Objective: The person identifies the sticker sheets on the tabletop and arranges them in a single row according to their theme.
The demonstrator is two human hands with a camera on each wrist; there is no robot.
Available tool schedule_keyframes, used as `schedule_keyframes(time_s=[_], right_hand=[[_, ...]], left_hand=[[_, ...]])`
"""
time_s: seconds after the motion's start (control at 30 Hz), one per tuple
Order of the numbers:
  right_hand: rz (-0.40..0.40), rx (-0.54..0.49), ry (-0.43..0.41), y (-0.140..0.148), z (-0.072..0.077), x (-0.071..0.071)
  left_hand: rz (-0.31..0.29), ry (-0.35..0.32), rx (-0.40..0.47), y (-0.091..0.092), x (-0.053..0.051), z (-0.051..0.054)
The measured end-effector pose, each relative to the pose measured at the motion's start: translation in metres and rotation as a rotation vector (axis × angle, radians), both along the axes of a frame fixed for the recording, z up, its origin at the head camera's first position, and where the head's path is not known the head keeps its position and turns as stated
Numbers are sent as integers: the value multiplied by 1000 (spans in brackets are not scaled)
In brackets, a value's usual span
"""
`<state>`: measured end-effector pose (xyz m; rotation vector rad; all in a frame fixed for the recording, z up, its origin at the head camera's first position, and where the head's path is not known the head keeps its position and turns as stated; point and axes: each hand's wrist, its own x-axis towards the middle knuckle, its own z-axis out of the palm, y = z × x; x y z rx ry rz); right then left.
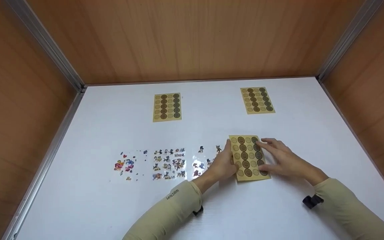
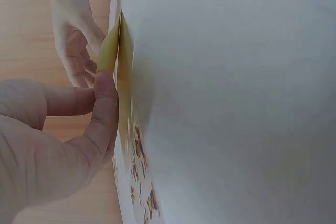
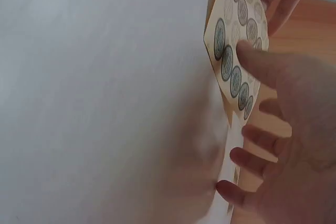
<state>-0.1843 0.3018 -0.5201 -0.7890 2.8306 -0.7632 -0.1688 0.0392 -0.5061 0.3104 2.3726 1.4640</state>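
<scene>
Held sheet (image 1: 251,155): yellow, with columns of pale and dark round stickers, right of centre in the head view, between the two hands; tilted in the right wrist view.
Left hand (image 1: 223,165): grip clamped on the held sheet's left edge, thumb and fingers pinching it.
Right hand (image 1: 283,158): grip apart, fingers spread at the sheet's right edge, thumb overlapping it; whether it touches, I cannot tell.
Other yellow sheets: left one (image 1: 167,107) at upper centre, right one (image 1: 258,100) at upper right, both lying flat.
Small figure stickers: colourful cluster (image 1: 124,165) left of centre, rowed group (image 1: 168,165) near centre, third group (image 1: 197,165) partly hidden by the left hand.
Surroundings: white tabletop (image 1: 78,200), wood-grain back wall (image 1: 185,40) across the top.
</scene>
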Motion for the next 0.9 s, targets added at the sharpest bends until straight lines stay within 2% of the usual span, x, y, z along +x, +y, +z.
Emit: schedule_keyframes(time_s=[0.1, 0.2, 0.47, 0.7, 0.9], right_hand=[[59, 10, -52, 4, -2, -3], [85, 35, -93, 6, -4, -5], [97, 63, -127, 9, -5, -11], [95, 75, -154, 8, -2, -11], [93, 100, -161, 6, -3, -12]], left_hand=[[2, -9, -17, 1, -1, 1], [4, -32, -10, 2, -1, 2], [20, -98, 91, 0, -4, 6], [22, -75, 107, -4, -9, 6], [58, -71, 66, -6, -9, 5]])
